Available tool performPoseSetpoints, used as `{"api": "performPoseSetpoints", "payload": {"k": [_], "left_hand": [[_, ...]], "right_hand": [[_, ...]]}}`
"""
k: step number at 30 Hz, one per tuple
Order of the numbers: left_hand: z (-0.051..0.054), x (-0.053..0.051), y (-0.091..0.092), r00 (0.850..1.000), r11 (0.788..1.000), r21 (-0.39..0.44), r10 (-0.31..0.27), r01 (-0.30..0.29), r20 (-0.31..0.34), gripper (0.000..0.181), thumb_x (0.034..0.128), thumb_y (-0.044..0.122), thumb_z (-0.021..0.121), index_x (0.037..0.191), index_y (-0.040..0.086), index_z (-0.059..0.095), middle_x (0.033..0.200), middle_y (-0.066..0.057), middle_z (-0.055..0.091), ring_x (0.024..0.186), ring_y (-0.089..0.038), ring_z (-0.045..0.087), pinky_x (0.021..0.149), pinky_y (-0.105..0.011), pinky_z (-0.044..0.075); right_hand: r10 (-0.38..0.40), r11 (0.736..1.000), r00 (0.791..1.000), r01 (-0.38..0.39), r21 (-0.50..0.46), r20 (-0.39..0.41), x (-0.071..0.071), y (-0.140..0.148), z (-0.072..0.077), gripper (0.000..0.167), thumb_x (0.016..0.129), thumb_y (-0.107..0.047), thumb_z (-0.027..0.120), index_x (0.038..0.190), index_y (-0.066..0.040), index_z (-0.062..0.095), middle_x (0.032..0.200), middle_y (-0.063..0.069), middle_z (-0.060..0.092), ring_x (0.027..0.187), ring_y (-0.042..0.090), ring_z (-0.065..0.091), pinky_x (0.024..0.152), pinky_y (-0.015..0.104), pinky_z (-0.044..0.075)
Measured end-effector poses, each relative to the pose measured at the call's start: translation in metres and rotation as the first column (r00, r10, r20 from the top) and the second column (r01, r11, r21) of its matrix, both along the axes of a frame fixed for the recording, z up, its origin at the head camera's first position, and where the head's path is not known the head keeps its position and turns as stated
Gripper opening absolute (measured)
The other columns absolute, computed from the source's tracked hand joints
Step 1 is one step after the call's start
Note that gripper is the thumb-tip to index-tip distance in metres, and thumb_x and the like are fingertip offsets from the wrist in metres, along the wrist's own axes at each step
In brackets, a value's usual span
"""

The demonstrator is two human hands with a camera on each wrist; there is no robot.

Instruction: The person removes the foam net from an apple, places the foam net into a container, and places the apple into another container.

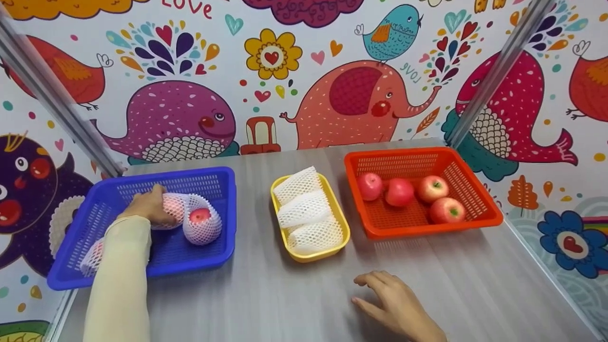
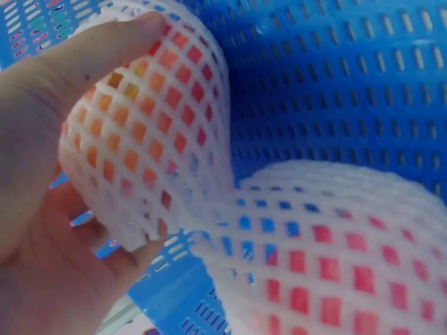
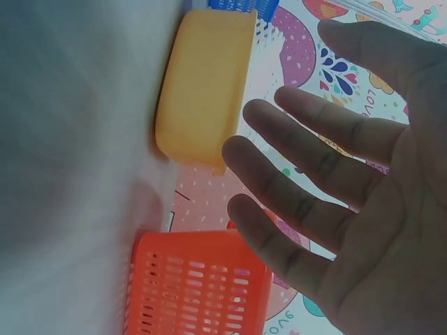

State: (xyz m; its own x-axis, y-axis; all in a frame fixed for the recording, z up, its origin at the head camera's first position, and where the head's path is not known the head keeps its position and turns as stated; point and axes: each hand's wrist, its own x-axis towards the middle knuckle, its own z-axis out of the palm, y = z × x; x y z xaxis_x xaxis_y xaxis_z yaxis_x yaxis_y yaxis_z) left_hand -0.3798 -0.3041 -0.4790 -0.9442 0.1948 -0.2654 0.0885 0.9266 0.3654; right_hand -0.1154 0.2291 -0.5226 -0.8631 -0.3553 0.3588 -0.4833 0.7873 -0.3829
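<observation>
In the blue basket, my left hand holds an apple in a white foam net, thumb on one side and fingers around the other. Right beside it lies a second netted apple, its red top showing through the net's opening. Another netted apple sits at the basket's near left, partly hidden by my sleeve. My right hand hovers over the table in front of the red basket, fingers spread and slightly bent, holding nothing.
A yellow basket with three white foam nets stands mid-table. Several bare apples lie in the red basket on the right. A patterned wall with metal posts closes off the back of the grey table.
</observation>
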Motion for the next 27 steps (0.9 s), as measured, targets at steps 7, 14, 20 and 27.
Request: {"api": "performPoseSetpoints", "payload": {"k": [7, 14, 20, 27], "left_hand": [[0.003, 0.01, -0.005, 1.0, 0.995, -0.1, -0.005, 0.008, 0.024, 0.094, 0.0653, 0.036, 0.086, 0.127, -0.02, 0.042, 0.12, -0.041, 0.045, 0.112, -0.059, 0.037, 0.092, -0.073, 0.037], [0.02, 0.014, 0.003, 1.0, 0.997, -0.073, 0.003, -0.002, 0.014, 0.085, 0.0673, 0.033, 0.087, 0.123, -0.016, 0.044, 0.107, -0.032, 0.056, 0.097, -0.047, 0.055, 0.083, -0.065, 0.046], [0.048, 0.023, 0.01, 0.996, 0.993, -0.11, -0.053, 0.045, -0.077, 0.087, 0.0721, 0.037, 0.082, 0.125, -0.018, 0.039, 0.112, -0.036, 0.054, 0.102, -0.051, 0.054, 0.083, -0.068, 0.045], [0.081, 0.05, 0.012, 0.992, 0.989, -0.149, -0.041, 0.024, -0.117, 0.099, 0.0785, 0.049, 0.079, 0.132, -0.021, 0.033, 0.123, -0.044, 0.047, 0.112, -0.059, 0.049, 0.09, -0.073, 0.039]], "right_hand": [[0.014, 1.0, 1.0, -0.014, -0.003, 0.02, -0.001, -0.002, 0.0, 0.026, 0.086, -0.033, 0.08, 0.105, -0.019, 0.069, 0.1, -0.01, 0.067, 0.09, 0.008, 0.063, 0.076, 0.035, 0.055], [0.013, 1.0, 0.999, -0.014, 0.005, 0.035, -0.002, -0.003, 0.002, 0.025, 0.088, -0.036, 0.077, 0.105, -0.02, 0.07, 0.1, -0.011, 0.067, 0.087, 0.007, 0.061, 0.074, 0.034, 0.054], [0.029, 1.0, 0.999, -0.029, 0.002, 0.023, -0.002, -0.006, 0.001, 0.024, 0.087, -0.035, 0.078, 0.104, -0.02, 0.069, 0.1, -0.011, 0.067, 0.087, 0.007, 0.061, 0.074, 0.034, 0.054], [0.06, 0.998, 0.998, -0.061, -0.024, -0.027, 0.0, -0.006, -0.003, 0.025, 0.084, -0.03, 0.081, 0.103, -0.02, 0.069, 0.097, -0.009, 0.068, 0.084, 0.006, 0.061, 0.071, 0.031, 0.054]]}}
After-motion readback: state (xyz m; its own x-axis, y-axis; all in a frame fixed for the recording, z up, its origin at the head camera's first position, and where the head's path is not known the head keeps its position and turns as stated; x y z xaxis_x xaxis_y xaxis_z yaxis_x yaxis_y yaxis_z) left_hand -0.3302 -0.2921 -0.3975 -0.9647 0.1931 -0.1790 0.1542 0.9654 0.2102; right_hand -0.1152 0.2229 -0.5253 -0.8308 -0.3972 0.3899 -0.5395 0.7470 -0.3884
